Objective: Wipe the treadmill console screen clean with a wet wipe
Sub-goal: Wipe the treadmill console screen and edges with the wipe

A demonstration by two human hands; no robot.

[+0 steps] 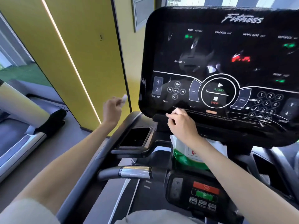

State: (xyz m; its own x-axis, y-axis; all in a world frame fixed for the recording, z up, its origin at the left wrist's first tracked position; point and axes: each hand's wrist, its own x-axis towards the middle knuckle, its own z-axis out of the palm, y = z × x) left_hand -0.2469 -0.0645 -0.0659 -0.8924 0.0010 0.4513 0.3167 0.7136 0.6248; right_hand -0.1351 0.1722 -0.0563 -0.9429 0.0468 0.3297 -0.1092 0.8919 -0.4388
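Console screen [226, 65]: black glossy panel filling the upper right of the frame. Long axis runs left to right, face leaning back towards my camera. Streaks and smears across the glass.

Right hand [181, 125], centre frame: fingers curled, pinching a wet wipe [176, 111]. Only a small white bit shows above the fingertips, touching the screen's lower edge below the STOP key. I cannot tell the wipe's own axis.

Left hand [112, 109], left of centre: raised, fingers curled, pinching a small white scrap [124, 97] that points up and right, apart from the console's left edge.

Green and white wipe pack [186, 154] stands upright under the right wrist, on the ledge below the console.

Below: a handlebar [134, 172] with a silver grip plate, and a lower panel [205, 192] with red and green buttons.

Room: yellow wall [77, 46] with a slanted light strip at upper left. Neighbouring treadmill [19, 143] at lower left.

Legible: "Fitness", TIME, CALORIES, HEART RATE, INCLINE, SPEED, START, STOP, PROG, digit keys, OK.
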